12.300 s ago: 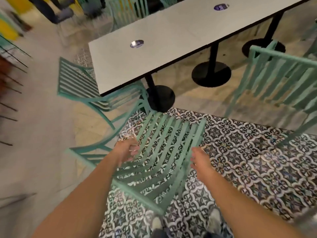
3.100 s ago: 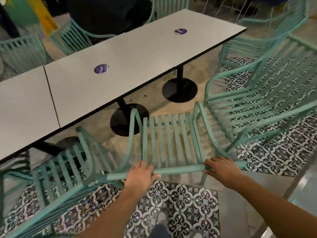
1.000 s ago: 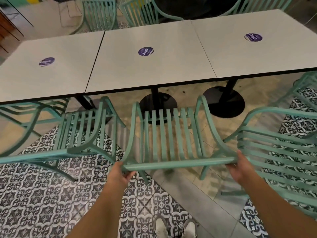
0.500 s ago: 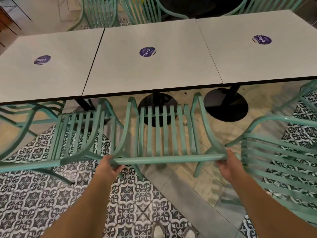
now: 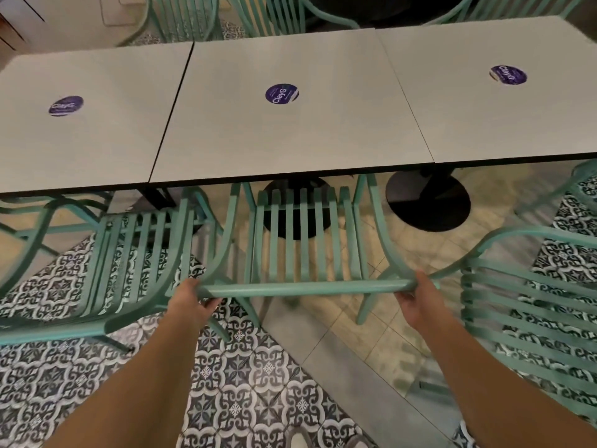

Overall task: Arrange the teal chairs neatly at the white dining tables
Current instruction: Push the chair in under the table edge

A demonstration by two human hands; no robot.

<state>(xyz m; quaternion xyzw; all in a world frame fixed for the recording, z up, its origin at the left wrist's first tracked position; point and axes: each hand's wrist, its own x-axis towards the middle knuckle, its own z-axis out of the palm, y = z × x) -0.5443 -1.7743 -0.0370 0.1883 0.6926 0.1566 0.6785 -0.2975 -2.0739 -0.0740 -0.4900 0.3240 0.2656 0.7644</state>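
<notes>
Fingers of the left hand (image 5: 190, 302) and right hand (image 5: 416, 302) curl round the top rail of the teal chair (image 5: 303, 240), its seat apparently tucked beneath the white surface (image 5: 290, 134) ahead, whose round purple sticker (image 5: 281, 94) reads "ClayG".

Left hand (image 5: 190, 300) and right hand (image 5: 416, 302) grip top rail of teal chair (image 5: 303, 247). Chair front tucked under middle white table (image 5: 290, 134); neighbouring chairs flank it left (image 5: 129, 263) and right (image 5: 529, 302).
</notes>
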